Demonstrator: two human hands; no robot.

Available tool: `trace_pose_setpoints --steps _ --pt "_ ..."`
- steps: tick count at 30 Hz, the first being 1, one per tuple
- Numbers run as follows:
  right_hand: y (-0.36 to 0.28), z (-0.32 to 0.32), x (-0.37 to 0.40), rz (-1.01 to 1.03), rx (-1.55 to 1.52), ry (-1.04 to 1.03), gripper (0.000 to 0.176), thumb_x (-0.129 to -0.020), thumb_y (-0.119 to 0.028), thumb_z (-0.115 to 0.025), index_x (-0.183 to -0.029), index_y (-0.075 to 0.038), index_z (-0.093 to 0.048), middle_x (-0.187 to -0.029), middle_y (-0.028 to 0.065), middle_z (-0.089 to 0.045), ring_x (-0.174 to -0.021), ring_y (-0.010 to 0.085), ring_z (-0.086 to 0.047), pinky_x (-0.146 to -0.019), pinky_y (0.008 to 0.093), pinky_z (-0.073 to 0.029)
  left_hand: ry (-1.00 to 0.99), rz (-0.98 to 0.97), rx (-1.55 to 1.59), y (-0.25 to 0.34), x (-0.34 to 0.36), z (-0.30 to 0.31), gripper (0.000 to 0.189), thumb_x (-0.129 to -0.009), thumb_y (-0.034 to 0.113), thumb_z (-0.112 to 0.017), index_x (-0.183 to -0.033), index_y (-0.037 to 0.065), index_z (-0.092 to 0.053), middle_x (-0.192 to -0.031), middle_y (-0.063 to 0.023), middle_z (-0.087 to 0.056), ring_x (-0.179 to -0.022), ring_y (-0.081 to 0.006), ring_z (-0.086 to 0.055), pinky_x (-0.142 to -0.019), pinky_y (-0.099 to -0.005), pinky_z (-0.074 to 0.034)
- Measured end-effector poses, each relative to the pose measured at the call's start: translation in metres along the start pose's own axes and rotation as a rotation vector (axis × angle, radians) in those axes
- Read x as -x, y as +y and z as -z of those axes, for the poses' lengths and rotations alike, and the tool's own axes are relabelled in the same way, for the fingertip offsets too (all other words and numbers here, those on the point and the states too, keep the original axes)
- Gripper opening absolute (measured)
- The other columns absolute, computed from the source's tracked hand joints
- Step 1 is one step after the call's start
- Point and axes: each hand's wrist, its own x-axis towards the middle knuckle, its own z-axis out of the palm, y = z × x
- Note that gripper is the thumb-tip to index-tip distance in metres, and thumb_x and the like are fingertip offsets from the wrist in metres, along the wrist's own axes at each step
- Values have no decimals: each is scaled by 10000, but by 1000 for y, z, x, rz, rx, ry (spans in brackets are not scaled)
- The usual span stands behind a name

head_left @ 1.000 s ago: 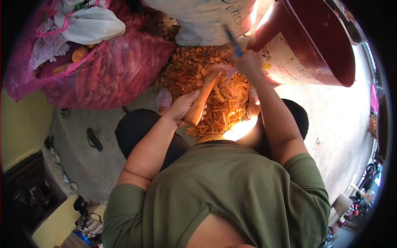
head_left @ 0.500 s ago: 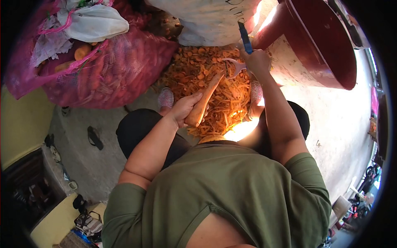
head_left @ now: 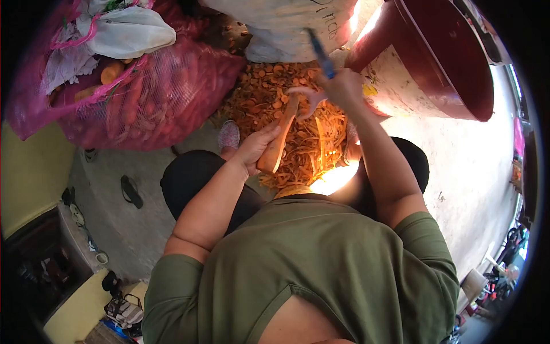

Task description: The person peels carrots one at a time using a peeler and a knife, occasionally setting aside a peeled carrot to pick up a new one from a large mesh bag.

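My left hand (head_left: 256,150) is wrapped round the thick end of a large carrot (head_left: 279,142), whose thin end points away from me. My right hand (head_left: 344,92) grips a pale pink peeler (head_left: 312,100), its head against the carrot's far end. A blue-handled blade, seemingly a knife (head_left: 322,56), also sticks out of the right fist, blurred by motion. Below both hands lies a heap of orange carrot peelings (head_left: 312,146), with round cut pieces among them towards the back.
A pink mesh sack (head_left: 154,103) full of carrots stands at the left. Behind the peelings is a white sack (head_left: 281,34) with writing. A tall dark red tub (head_left: 395,34) stands at the right. A dark sandal (head_left: 131,191) lies on the concrete floor (head_left: 114,229).
My right hand has moved left and slightly towards me, bringing the peeler onto the carrot's tip. The carrot has swung to point more straight ahead. A long strip now lies on the heap.
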Motion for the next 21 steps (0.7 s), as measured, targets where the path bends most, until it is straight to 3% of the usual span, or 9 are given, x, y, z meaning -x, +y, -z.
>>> trace_pose_setpoints --steps 4,7,9,12,14,16,19,20,21 --pt "-44 -13 74 422 92 -249 445 -640 -452 -583 -662 -9 -617 -649 167 -590 -672 281 -601 -652 369 -474 53 -3 -6 -7 -12 10 308 -868 327 -436 -1005 58 -493 -767 -49 -536 -651 -130 -553 -511 -281 -481" --pt "-22 -25 44 254 3 -181 452 -637 -476 -577 -660 -27 -624 -611 145 -590 -621 270 -602 -623 360 -481 46 -4 -48 -1 1 -8 296 -871 309 -433 -974 39 -500 -764 -48 -527 -621 -129 -548 -503 -273 -472" --pt "1 -7 0 83 185 75 452 -634 -495 -574 -655 -47 -631 -557 121 -581 -555 256 -596 -583 351 -485 81 -10 -24 -1 2 -11 301 -868 305 -440 -950 23 -507 -734 -47 -523 -608 -128 -547 -497 -266 -469" --pt "12 4 -13 7 84 67 450 -630 -505 -575 -654 -60 -635 -513 106 -566 -507 255 -586 -553 346 -485 64 -58 -48 1 3 -8 318 -867 321 -438 -963 26 -505 -730 -45 -516 -616 -133 -549 -495 -263 -469" --pt "-25 4 33 97 -23 -162 396 -633 -452 -595 -676 -60 -631 -565 127 -581 -559 245 -596 -571 351 -470 -52 -15 -35 -2 -11 7 322 -864 339 -440 -989 47 -496 -747 -49 -521 -628 -139 -555 -483 -261 -471" --pt "-41 -9 70 401 118 -191 385 -632 -441 -596 -678 -60 -632 -583 125 -585 -576 241 -600 -577 354 -471 -107 37 -25 -3 -12 15 325 -862 348 -443 -1016 66 -486 -767 -53 -526 -635 -143 -559 -481 -253 -474" --pt "-34 -19 58 341 105 -169 391 -622 -435 -609 -663 -47 -630 -584 128 -586 -582 242 -602 -582 356 -471 -62 66 -22 0 -6 8 329 -858 348 -453 -1045 80 -475 -791 -56 -534 -638 -146 -561 -490 -237 -479" --pt "-30 -2 46 185 37 -229 403 -631 -441 -603 -661 -40 -632 -567 123 -585 -560 234 -601 -571 351 -473 -13 26 -21 -3 -4 0 331 -855 347 -459 -1049 78 -475 -790 -56 -537 -640 -145 -561 -491 -234 -480" --pt "-7 -7 14 131 130 -66 402 -639 -439 -597 -666 -39 -635 -557 115 -584 -547 225 -599 -562 349 -473 38 -14 -21 -3 -2 -4 334 -852 345 -466 -1052 77 -475 -790 -56 -539 -642 -144 -561 -492 -230 -481"
